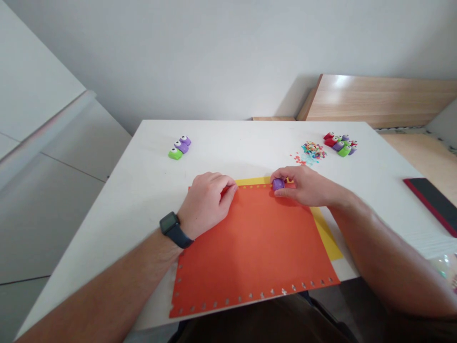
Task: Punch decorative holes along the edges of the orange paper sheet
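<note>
An orange sheet of paper (pixel 257 243) lies on the table, with small shaped holes punched along its bottom, left and top edges. My left hand (pixel 209 202), wearing a dark watch (pixel 174 228), is closed at the sheet's top edge, thumb and fingers pinching the paper. In my right hand (pixel 309 185) is a purple craft punch (pixel 278 184), gripped between thumb and fingers at the top edge, near the right corner. Whether its slot is around the paper is hidden. Beneath the orange sheet, a yellow sheet (pixel 326 238) sticks out at the top and right.
A heap of colourful paper cutouts (pixel 314 150) sits beyond my right hand. Several more red, purple and green punches (pixel 339 144) stand at the back right. One green punch (pixel 175 153) and two purple ones are at the back left. A dark, red-edged object (pixel 432 202) lies right.
</note>
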{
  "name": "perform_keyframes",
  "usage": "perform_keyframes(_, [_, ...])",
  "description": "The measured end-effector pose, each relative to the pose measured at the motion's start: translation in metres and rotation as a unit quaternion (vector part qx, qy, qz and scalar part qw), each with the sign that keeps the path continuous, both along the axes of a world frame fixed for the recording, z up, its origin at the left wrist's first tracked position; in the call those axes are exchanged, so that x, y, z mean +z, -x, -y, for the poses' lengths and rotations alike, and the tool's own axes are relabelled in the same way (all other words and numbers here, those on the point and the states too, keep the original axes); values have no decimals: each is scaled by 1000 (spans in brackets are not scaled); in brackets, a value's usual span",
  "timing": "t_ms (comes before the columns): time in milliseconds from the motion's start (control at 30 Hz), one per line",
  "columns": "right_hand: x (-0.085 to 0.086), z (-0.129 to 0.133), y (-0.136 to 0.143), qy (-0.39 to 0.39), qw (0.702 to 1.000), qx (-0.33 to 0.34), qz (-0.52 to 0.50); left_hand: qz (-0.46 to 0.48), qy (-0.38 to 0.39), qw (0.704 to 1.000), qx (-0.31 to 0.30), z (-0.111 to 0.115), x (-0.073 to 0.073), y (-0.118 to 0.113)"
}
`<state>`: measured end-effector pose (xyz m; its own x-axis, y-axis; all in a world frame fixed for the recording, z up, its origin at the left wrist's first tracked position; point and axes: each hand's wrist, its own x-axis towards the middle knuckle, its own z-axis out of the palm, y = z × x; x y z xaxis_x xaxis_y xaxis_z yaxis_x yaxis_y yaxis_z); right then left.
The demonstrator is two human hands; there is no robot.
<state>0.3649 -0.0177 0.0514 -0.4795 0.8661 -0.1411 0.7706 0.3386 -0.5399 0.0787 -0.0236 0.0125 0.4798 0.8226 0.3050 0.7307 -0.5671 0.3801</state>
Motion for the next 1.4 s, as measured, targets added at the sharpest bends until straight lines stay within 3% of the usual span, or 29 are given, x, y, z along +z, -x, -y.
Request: perform_keyframes(1400, [-8, 0, 4, -45, 999, -6, 11, 1, 1, 1000, -1, 0, -1, 0])
